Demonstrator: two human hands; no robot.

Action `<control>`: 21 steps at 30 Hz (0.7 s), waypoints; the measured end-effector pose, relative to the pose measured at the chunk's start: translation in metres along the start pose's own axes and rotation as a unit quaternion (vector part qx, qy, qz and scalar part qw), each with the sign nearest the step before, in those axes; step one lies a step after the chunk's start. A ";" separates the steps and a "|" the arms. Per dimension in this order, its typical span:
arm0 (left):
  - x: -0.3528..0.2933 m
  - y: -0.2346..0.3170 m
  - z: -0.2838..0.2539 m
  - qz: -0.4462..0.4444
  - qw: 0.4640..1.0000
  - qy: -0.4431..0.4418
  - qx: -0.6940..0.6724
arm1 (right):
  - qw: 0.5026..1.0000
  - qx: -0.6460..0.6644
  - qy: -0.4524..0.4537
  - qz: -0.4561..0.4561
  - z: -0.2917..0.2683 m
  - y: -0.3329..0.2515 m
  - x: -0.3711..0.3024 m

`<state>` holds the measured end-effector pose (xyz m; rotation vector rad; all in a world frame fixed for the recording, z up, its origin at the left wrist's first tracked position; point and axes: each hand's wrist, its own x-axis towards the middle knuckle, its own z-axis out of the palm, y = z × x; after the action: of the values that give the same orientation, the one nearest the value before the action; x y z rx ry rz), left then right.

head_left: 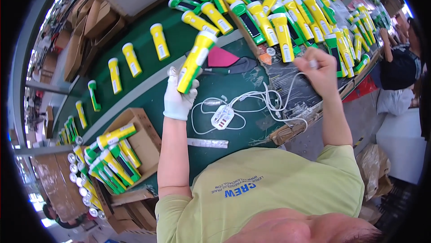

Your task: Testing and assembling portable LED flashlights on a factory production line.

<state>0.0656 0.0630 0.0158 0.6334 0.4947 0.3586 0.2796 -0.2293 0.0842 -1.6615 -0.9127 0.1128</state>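
My left hand [179, 95], in a white glove, is closed round a yellow and green flashlight [196, 61] and holds it tilted over the green work surface, its white head up. My bare right hand [321, 74] is pinched on a small white cable plug [313, 64] at the front of the flashlight pile. The white cable runs down from it to a tangle of cords around a white charging hub [222, 117] in front of me. Behind the held flashlight lies a red and dark cloth [222, 59].
A large heap of flashlights [310, 16] covers the cardboard-edged stand at the right. Single flashlights [131, 59] lie along a green conveyor belt [143, 36] at the left. A cardboard box [150, 137] near my left arm holds several more. Another person [402, 59] is at the far right.
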 end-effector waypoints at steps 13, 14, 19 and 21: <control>-0.098 0.028 0.023 0.427 0.583 -0.067 0.688 | 0.929 0.261 -0.195 0.175 0.128 -0.022 -0.004; -0.093 0.026 0.024 0.419 0.557 -0.058 0.715 | 0.929 0.264 -0.172 0.194 0.129 -0.024 -0.006; -0.085 -0.013 0.034 0.419 0.518 -0.068 0.743 | 0.966 0.163 -0.176 0.097 0.137 -0.043 -0.023; -0.078 -0.030 0.031 0.429 0.569 -0.043 0.700 | 0.977 0.159 -0.132 0.047 0.140 -0.042 -0.029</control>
<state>0.0228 -0.0102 0.0435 2.5183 0.2403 0.8403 0.1651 -0.1355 0.0642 -1.4093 -0.9574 0.5290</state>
